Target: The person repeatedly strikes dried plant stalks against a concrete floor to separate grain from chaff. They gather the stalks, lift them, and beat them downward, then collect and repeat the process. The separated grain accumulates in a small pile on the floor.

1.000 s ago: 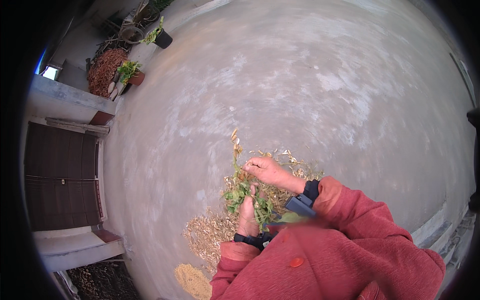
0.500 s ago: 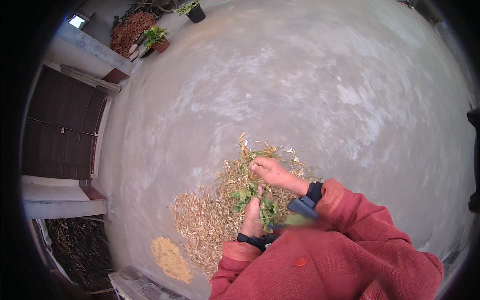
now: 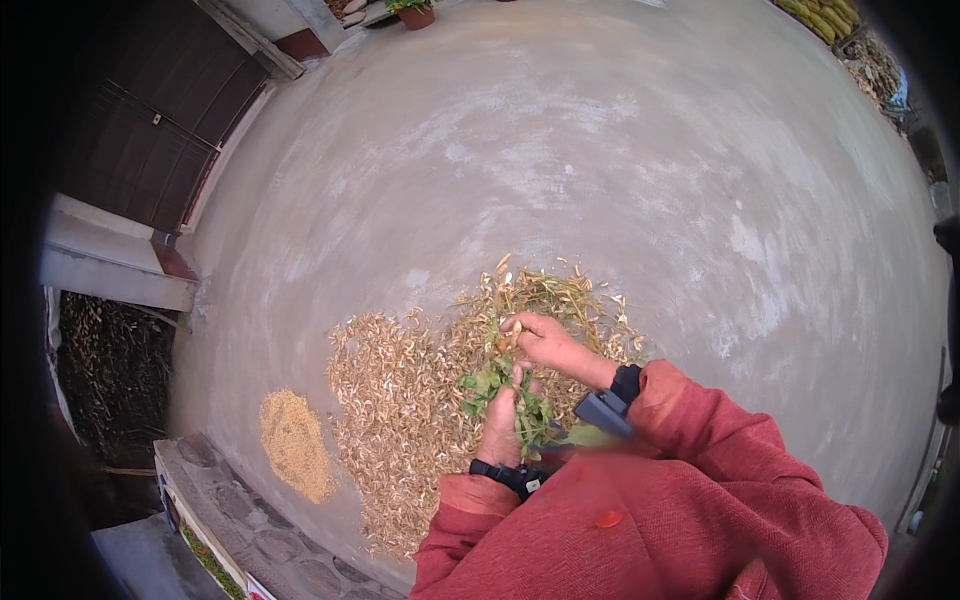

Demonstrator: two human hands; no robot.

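A green leafy plant (image 3: 487, 382) is gripped in my left hand (image 3: 499, 415), its leaves spilling out on both sides of the closed fingers. Just beyond, my right hand (image 3: 548, 343) has its fingers pinched together at the upper end of the plant, by its stems. What lies between those fingertips is too small to make out, perhaps a pale pod. Beneath both hands spreads a heap of dry, tan pods and husks (image 3: 390, 400). Long yellow-green stalks (image 3: 560, 292) lie at its far edge.
Left of the husks is a small pile of yellow grains or beans (image 3: 296, 445). A stone-topped ledge (image 3: 255, 520) runs along the lower left. Dark double doors (image 3: 165, 130) stand at upper left, with a potted plant (image 3: 415, 15) beyond. Yellow cobs (image 3: 822, 15) are stacked at far right.
The view has tilted downward and turned, so the doors sit higher and the cobs have come in. My hands keep nearly the same position, the left still holding the plant.
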